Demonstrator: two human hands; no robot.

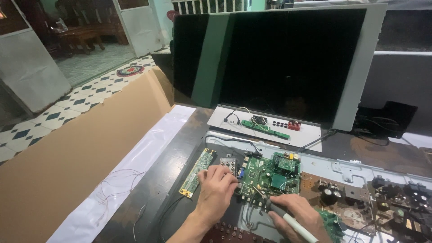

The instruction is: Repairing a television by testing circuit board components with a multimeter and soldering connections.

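Here, view: head camera looking down at two hands over an opened flat screen chassis on a dark desk (148, 189).
Left hand (216, 189): fingers curled, tips pinched together over the left part of the green main circuit board (265, 173); a thin wire or solder strand seems to run from the fingertips, too fine to be sure.
Right hand (294, 213): clenched around a soldering iron (288, 218) with a white handle and dark grip; the tip points up-left onto the board, just beside the left fingertips.
Main board: lies flat on the metal back plate (351, 168), near the centre of the lower frame, between a narrow green strip board (196, 172) on the left and a brown power board (333, 193) on the right.
Behind: a dark screen panel (270, 58) stands upright, leaning back, with a small white plate (310, 132) carrying a slim green board at its foot.
Edges: the desk's left edge meets a white sheet (135, 171) and a long brown cardboard (81, 153); tiled floor beyond.
Open room: bare dark desk to the left of the strip board; the right side is crowded with boards and cables.
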